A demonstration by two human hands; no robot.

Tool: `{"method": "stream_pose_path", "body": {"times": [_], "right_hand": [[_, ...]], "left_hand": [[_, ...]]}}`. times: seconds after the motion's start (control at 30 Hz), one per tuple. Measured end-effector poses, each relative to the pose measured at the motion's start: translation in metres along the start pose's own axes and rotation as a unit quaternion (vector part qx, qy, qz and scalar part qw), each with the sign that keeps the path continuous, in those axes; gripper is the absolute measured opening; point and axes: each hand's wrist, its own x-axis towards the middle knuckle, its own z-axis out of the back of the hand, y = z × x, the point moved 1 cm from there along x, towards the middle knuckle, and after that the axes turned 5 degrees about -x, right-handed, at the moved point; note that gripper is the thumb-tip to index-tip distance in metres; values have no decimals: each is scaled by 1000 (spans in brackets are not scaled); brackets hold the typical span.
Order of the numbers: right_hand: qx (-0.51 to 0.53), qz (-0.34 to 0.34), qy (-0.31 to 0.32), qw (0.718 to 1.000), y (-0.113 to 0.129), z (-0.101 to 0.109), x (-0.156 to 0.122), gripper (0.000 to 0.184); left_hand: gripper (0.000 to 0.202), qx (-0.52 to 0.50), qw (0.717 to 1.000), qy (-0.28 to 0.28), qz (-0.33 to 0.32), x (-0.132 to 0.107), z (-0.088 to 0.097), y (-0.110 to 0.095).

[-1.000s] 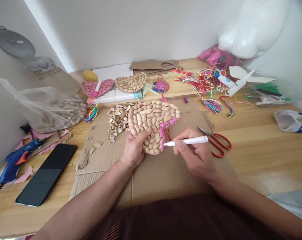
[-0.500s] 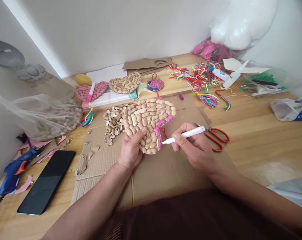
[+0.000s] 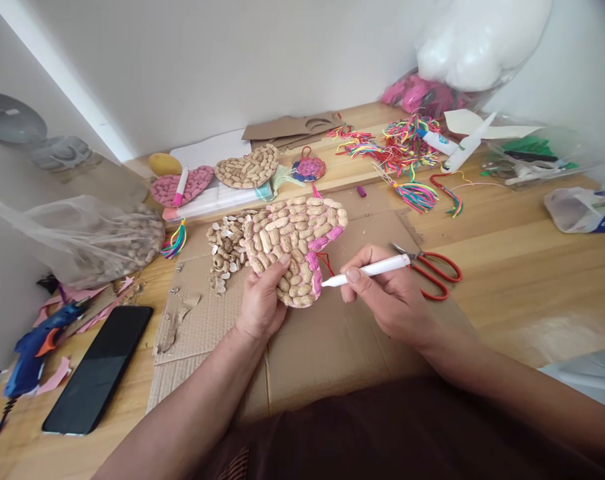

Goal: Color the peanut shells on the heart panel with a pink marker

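My left hand (image 3: pixel 263 297) grips a heart-shaped piece (image 3: pixel 295 233) covered with peanut shells, thumb on top and fingers underneath. Shells along its notched right edge are coloured pink; the others are plain tan. Between the fingers of my right hand (image 3: pixel 382 287) is a white marker (image 3: pixel 369 270), its tip at the pink shells on the lower right edge. A red cord loop (image 3: pixel 327 262) shows behind the heart. Both hands are above a sheet of cardboard (image 3: pixel 327 360).
Broken peanut shells (image 3: pixel 225 250) lie left of the heart. Red-handled scissors (image 3: pixel 435 270) rest beyond my right hand. On the left are a phone (image 3: pixel 99 370) and a blue glue gun (image 3: pixel 35 347). Finished-looking hearts (image 3: pixel 247 167) and colourful tassels (image 3: pixel 416 195) lie at the back.
The view has shifted slightly. The marker tip stays close to the heart's lower right edge, and both hands keep their holds.
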Motion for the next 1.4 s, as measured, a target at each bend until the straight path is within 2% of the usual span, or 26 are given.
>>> {"method": "stream_pose_path", "body": {"times": [0.27, 0.43, 0.6, 0.8, 0.97, 1.23, 1.4], "right_hand": [[-53, 1, 29, 998, 4, 0, -3, 18], [-62, 19, 4, 998, 4, 1, -3, 16], [-92, 16, 14, 996, 4, 1, -3, 18], [-91, 29, 6, 995, 6, 1, -3, 17], [-101, 9, 25, 995, 7, 1, -2, 19], [-79, 18, 3, 997, 1, 1, -3, 17], [-93, 23, 20, 995, 6, 1, -2, 18]], "left_hand": [[50, -9, 1000, -5, 2, -1, 1, 0], [54, 5, 1000, 0, -2, -1, 0, 1], [51, 18, 1000, 15, -4, -2, -2, 0], [47, 13, 1000, 25, -3, -3, -2, 0], [50, 22, 999, 31, -5, -5, -3, 0], [53, 21, 1000, 15, -1, -1, -1, -1], [50, 14, 1000, 24, -3, -3, -1, 0]]}}
